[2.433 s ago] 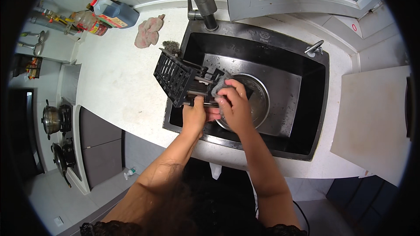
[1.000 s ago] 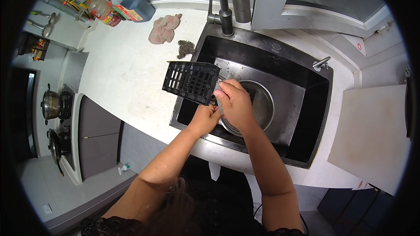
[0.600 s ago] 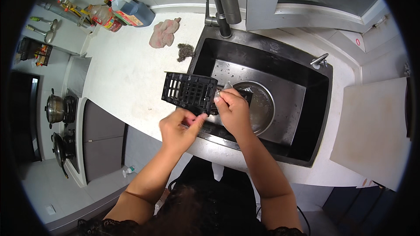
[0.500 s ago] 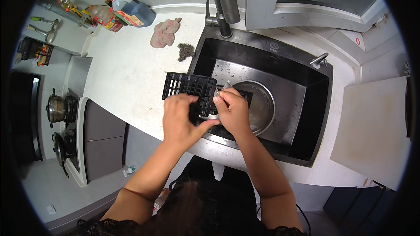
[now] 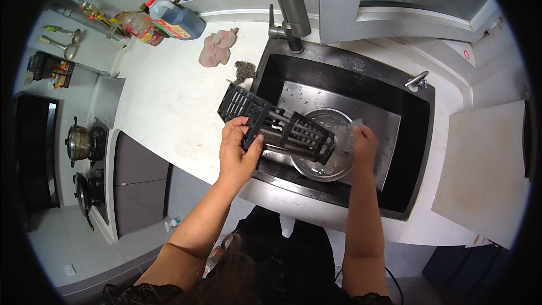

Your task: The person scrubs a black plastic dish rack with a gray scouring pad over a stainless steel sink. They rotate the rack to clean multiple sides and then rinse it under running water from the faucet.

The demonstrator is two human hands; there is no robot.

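Observation:
My left hand [image 5: 237, 155] grips a black slatted plastic drain rack [image 5: 307, 135] near its middle, thumb and fingers pinching its frame. The rack slants from the counter's edge out over the sink [image 5: 395, 192]. Beneath its right end a round metal basin [image 5: 323, 177] with water in it stands on the sink floor. In my right hand [image 5: 365, 146], just right of the rack and over the basin, is a greyish scrubbing cloth [image 5: 343, 140], smeared by motion. My right fingers are closed around it.
A tall faucet [image 5: 291, 11] rises behind the sink, with a small tap [image 5: 416, 81] at its right corner. On the left counter lie a pinkish rag [image 5: 218, 48] and a steel wool pad [image 5: 244, 71]. Bottles [image 5: 175, 20] stand behind. A cutting board [image 5: 480, 169] is at the right.
The rack has tilted, its right end reaching farther over the basin. My left hand has closed on its frame. My right hand has moved right with the cloth, away from the rack.

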